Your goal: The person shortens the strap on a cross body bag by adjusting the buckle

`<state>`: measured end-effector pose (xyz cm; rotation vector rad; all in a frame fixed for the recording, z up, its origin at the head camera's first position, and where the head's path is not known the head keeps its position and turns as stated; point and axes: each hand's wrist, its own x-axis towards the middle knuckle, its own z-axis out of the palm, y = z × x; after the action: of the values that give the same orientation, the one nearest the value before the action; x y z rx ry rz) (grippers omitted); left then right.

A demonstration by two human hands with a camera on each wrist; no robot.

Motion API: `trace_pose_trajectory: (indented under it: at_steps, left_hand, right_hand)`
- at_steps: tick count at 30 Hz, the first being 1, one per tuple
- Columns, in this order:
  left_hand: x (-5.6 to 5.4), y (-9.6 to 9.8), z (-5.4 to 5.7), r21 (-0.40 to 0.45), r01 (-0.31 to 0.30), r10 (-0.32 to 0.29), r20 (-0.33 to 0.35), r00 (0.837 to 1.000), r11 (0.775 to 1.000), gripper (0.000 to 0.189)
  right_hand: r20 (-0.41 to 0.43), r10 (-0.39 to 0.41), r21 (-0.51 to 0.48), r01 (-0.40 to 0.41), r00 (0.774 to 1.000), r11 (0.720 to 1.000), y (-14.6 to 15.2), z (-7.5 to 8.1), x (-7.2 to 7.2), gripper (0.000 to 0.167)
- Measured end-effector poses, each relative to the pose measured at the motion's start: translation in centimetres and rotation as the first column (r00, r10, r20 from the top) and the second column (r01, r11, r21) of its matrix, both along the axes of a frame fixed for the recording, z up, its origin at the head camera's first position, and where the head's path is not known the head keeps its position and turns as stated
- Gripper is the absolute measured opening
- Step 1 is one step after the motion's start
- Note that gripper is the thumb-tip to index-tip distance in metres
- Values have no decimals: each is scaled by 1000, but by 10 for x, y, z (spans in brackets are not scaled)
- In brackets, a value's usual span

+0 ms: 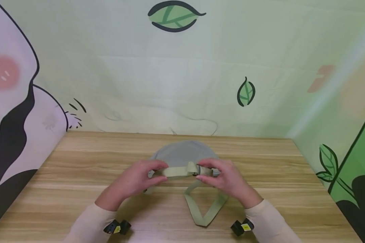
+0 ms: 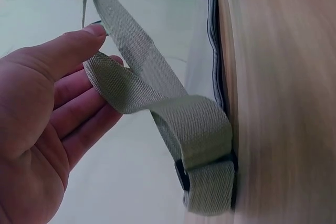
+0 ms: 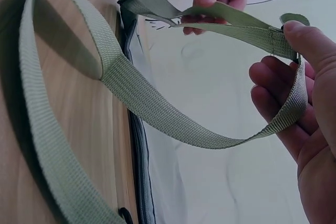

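Note:
A flat grey bag (image 1: 185, 152) with a pale green webbing strap (image 1: 176, 171) lies on the wooden table. My left hand (image 1: 140, 177) pinches the strap between thumb and fingers, left of the middle. On the other side my right hand (image 1: 226, 175) pinches it beside a dark slider buckle (image 1: 198, 169), where a short fold of webbing sticks up. Below the right hand, a loose loop of strap (image 3: 184, 129) hangs down toward the table. In the left wrist view, the strap's other end doubles back through a dark buckle (image 2: 181, 176) at the bag's edge.
The wooden tabletop (image 1: 79, 158) reaches back to a printed cloth wall (image 1: 124, 84) with leaves and a panda drawing. Dark zipper edging (image 3: 140, 150) runs along the bag's near side. A small black wrist camera (image 1: 118, 227) sits by the left sleeve.

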<state>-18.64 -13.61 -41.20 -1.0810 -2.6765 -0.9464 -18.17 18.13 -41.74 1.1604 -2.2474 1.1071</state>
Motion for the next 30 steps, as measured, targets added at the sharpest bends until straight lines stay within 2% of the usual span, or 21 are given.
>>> trace_pose_trajectory:
  at_steps: [9,20,25,30]
  left_hand:
    - [-1,-9,-4,5,27,-26,-35,999,1000,27]
    - [-1,-16,-8,-16,9,-10,-24,1000,1000,24]
    - [-1,-18,-9,-8,21,-21,-34,999,1000,22]
    - [-1,-25,-10,-20,2,-3,-28,1000,1000,20]
  right_hand:
    - [20,40,-14,-40,999,999,3,0,0,39]
    - [16,58,-35,-57,998,998,7,-6,-1,39]
    - [32,22,-42,-20,999,999,8,-4,2,38]
    - [79,-35,-40,38,996,998,14,-1,4,37]
